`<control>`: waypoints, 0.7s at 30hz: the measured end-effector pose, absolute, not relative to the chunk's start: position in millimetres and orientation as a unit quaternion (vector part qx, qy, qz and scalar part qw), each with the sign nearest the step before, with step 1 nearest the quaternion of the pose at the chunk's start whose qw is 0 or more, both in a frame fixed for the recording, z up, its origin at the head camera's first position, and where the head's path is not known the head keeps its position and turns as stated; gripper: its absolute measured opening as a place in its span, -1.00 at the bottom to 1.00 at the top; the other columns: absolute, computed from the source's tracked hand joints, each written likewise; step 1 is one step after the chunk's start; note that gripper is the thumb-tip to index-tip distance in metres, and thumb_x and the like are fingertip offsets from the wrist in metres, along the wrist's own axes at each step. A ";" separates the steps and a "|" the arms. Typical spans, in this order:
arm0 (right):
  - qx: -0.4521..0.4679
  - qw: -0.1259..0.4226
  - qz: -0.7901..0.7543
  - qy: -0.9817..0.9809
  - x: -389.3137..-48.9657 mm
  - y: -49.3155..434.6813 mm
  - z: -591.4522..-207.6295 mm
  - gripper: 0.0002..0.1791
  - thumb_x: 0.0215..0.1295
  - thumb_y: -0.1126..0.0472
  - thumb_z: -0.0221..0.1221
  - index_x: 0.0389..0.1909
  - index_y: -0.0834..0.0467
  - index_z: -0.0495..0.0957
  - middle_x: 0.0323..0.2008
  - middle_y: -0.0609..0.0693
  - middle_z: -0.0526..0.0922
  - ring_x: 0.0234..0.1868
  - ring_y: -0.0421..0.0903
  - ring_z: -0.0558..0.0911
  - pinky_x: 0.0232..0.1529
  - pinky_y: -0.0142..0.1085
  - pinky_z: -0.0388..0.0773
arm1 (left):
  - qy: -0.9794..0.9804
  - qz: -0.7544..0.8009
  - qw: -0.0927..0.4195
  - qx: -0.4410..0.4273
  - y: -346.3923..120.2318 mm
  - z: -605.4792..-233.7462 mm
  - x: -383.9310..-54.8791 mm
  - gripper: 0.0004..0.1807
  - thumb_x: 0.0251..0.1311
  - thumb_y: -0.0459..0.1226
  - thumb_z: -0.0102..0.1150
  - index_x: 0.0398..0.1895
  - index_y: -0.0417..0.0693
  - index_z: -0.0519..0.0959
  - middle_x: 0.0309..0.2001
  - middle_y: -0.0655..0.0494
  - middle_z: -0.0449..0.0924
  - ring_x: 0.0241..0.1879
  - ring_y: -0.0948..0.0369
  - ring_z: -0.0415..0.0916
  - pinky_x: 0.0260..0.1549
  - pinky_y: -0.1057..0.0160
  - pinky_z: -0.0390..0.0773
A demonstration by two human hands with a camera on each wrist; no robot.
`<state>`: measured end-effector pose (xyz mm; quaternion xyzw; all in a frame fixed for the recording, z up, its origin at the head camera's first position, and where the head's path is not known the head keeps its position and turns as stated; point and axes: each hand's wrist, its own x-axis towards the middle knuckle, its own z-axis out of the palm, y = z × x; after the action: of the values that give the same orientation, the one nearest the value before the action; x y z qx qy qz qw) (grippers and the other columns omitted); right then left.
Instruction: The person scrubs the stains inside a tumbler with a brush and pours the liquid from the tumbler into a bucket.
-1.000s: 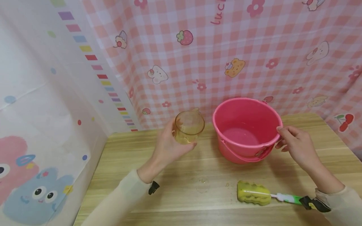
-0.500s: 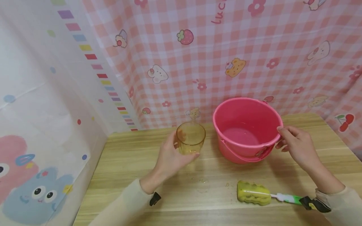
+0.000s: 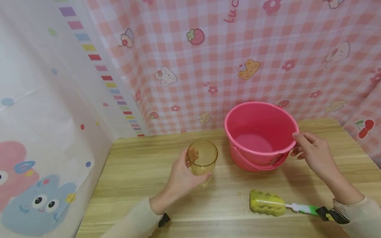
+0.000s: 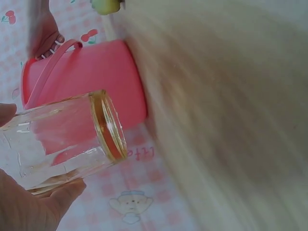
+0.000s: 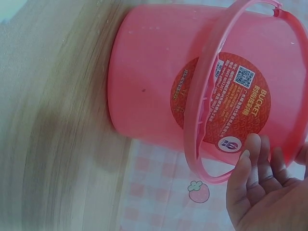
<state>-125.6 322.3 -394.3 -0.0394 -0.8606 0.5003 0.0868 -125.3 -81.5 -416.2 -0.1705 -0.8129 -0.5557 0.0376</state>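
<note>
An amber, see-through drinking glass (image 3: 205,162) is upright in my left hand (image 3: 182,180), its thumb and fingers curved round the side. In the left wrist view the thick base of the glass (image 4: 109,126) hangs a little above the table. My right hand (image 3: 316,155) pinches the rim of a pink bucket (image 3: 249,161), thumb at the edge and fingers outside. The bucket stands on the table, to the right of the glass, with its handle folded down. A round red label (image 5: 226,98) shows on its wall in the right wrist view.
In front of the bucket lies a bottle brush (image 3: 268,202) with a yellow sponge head, its green and white handle reaching toward the right sleeve. Small water drops (image 3: 239,193) dot the wooden table (image 3: 134,172). A pink checked cloth (image 3: 178,49) hangs along the back.
My left hand has lowered the glass and brought it nearer the front, slightly to the right. The right hand keeps its grip on the bucket rim; the bucket and brush stay in place.
</note>
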 end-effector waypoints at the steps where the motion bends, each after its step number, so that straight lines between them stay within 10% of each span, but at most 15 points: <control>1: -0.040 0.087 0.502 -0.860 -125.6 322.5 -394.4 -0.53 0.66 -0.01 -0.01 -0.08 0.36 0.59 -0.51 -0.20 0.70 -0.47 -0.24 0.69 -0.49 -0.38 0.65 | -0.815 -0.554 0.036 -0.168 -81.1 -417.5 -124.2 -0.04 -0.22 -0.34 0.71 0.35 -0.17 0.39 0.14 -0.01 0.60 0.18 0.02 0.56 0.23 0.03 0.57; 21: -0.039 0.095 0.517 -0.850 -125.7 321.9 -395.8 -0.56 0.65 -0.01 0.02 -0.16 0.31 0.61 -0.53 -0.17 0.71 -0.50 -0.24 0.70 -0.51 -0.39 0.65 | -0.805 -0.568 -0.031 -0.169 -78.9 -445.0 -107.6 0.01 -0.18 -0.27 0.70 0.39 -0.13 0.32 0.19 -0.13 0.59 0.20 -0.12 0.56 0.24 -0.06 0.57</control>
<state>-125.7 321.9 -395.8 -0.0393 -0.8499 0.5167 0.0953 -107.6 -78.9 -445.0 -0.1688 -0.8048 -0.5683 -0.0305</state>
